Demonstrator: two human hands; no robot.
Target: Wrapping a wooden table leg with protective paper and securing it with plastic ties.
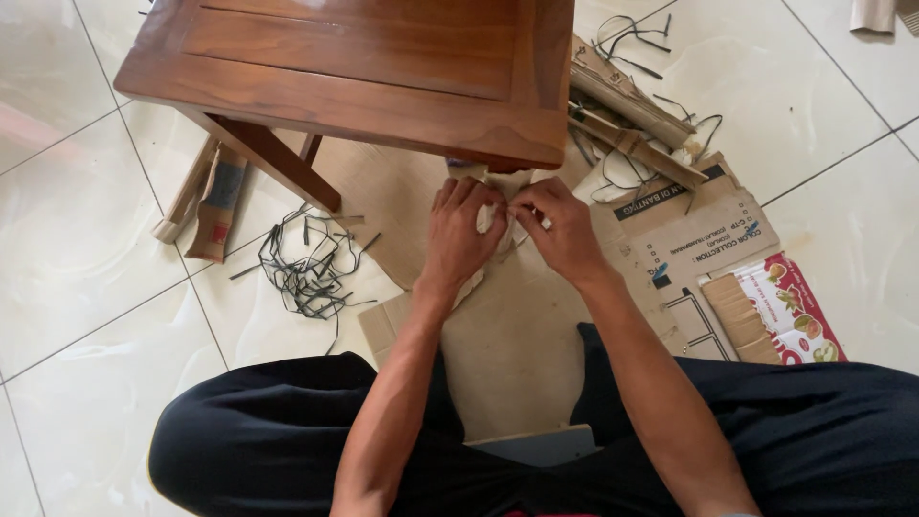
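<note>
Both hands, left (461, 230) and right (560, 230), pinch a pale strip (495, 216) by the table (383, 67); trimmings (308, 263) already litter the floor (77, 249), more sticks (632, 120) untouched.

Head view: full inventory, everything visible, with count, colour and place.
wooden table: one, reddish brown, top centre, standing on the tiled floor
flattened cardboard: several sheets, tan, under the hands and off to the right
black strips: a tangled pile, left of the hands; more loose ones top right
cardboard rolls: a few, tan, top right beside the table
printed carton piece: one, red and white, right
wood pieces: two, pale, left under the table edge
left hand: one, pinching a small pale piece at the table edge
right hand: one, pinching the same piece
</note>
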